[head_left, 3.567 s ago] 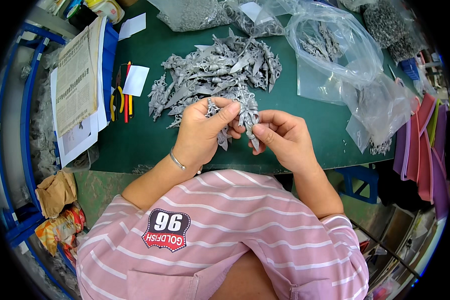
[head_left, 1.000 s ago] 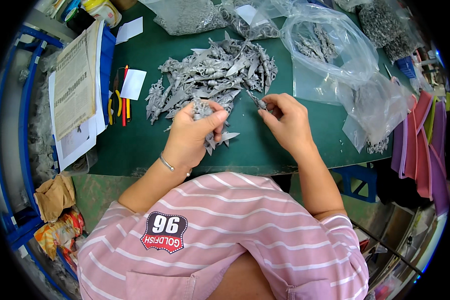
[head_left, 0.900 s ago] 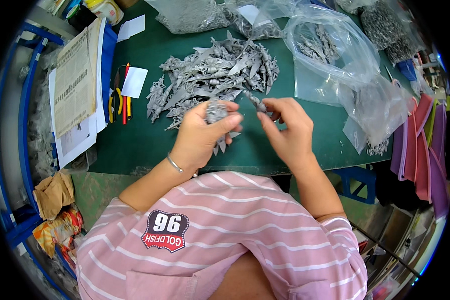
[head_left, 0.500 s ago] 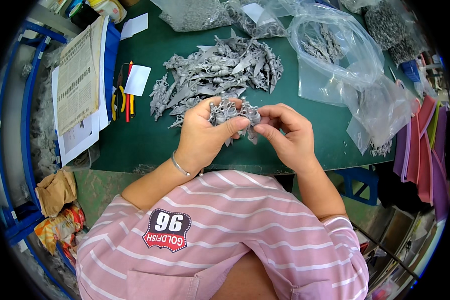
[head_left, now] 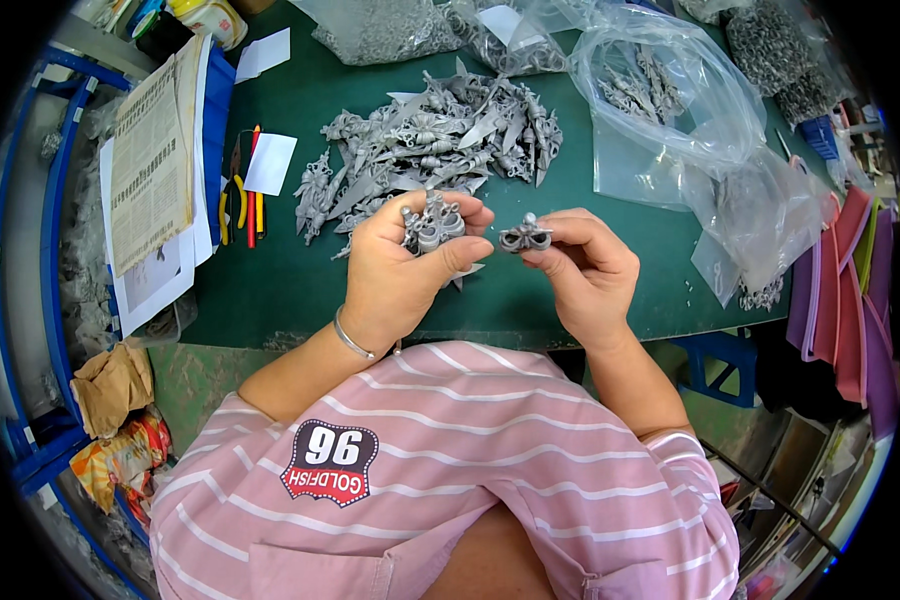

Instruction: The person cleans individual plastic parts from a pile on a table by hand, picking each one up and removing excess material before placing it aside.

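My left hand (head_left: 395,265) is closed round several grey cast pieces (head_left: 433,224) with rounded, ring-like ends, the thumb laid across them. To its right, my right hand (head_left: 588,268) pinches one grey cast piece (head_left: 526,235) between thumb and fingertips, its looped end facing me. A gap of green tabletop separates the two hands. Just beyond them lies a heap of similar grey cast pieces (head_left: 440,135), many with pointed, blade-like ends. The lower parts of the held pieces are hidden by my fingers.
A large clear plastic bag (head_left: 660,150) with grey pieces lies at the right. More filled bags (head_left: 395,30) stand at the back. On the left are yellow-handled pliers (head_left: 232,205), a red pen (head_left: 252,215), a white card (head_left: 270,163) and papers (head_left: 155,160) against a blue bin (head_left: 218,95).
My right hand has drawn one grey piece away from the bunch in my left hand and moved slightly right. The left hand still holds the others.
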The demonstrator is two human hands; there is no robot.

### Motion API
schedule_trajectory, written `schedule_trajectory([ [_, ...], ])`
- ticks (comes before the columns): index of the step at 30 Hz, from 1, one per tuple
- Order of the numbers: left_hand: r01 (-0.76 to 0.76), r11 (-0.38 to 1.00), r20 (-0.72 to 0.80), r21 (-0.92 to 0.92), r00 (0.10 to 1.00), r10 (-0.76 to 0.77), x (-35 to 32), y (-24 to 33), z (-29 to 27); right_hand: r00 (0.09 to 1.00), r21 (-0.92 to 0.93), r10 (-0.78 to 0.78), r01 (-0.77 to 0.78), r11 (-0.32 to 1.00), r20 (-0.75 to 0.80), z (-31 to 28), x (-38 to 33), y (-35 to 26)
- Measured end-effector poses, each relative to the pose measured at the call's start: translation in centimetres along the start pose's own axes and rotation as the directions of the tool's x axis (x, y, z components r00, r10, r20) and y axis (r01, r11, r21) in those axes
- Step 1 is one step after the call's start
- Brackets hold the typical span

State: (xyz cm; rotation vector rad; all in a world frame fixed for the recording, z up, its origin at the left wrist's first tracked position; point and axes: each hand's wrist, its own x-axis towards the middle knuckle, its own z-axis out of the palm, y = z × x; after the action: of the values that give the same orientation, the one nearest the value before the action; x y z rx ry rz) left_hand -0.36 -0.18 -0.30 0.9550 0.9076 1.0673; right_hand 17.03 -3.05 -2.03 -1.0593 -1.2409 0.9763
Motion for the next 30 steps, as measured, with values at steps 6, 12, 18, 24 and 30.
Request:
schedule_trajectory([
  [6, -0.023, 0.999, 0.049, 0.021, 0.999, 0.022, -0.18, 0.36, 0.07, 0.996, -0.006, -0.086, 0.086, 0.996, -0.002, 0.27, 0.05, -0.19],
  [12, -0.014, 1.0, 0.046, 0.006, 0.999, 0.014, -0.26, 0.12, 0.06, 0.989, -0.09, -0.147, 0.145, 0.985, -0.01, 0.14, 0.06, -0.07],
  [18, 0.05, 0.999, 0.056, -0.02, 0.997, -0.048, -0.39, 0.19, 0.14, 0.984, -0.131, -0.176, 0.174, 0.976, -0.005, 0.02, -0.03, 0.28],
  [24, 0.043, 0.999, 0.06, -0.026, 0.997, -0.041, -0.4, 0.15, 0.2, 0.977, -0.155, -0.214, 0.213, 0.965, 0.009, -0.01, 0.05, 0.45],
  [30, 0.152, 0.986, 0.104, -0.076, 0.984, -0.143, -0.37, 0.66, 0.02, 0.961, -0.179, -0.274, 0.273, 0.945, 0.015, 0.14, 0.29, 0.41],
])
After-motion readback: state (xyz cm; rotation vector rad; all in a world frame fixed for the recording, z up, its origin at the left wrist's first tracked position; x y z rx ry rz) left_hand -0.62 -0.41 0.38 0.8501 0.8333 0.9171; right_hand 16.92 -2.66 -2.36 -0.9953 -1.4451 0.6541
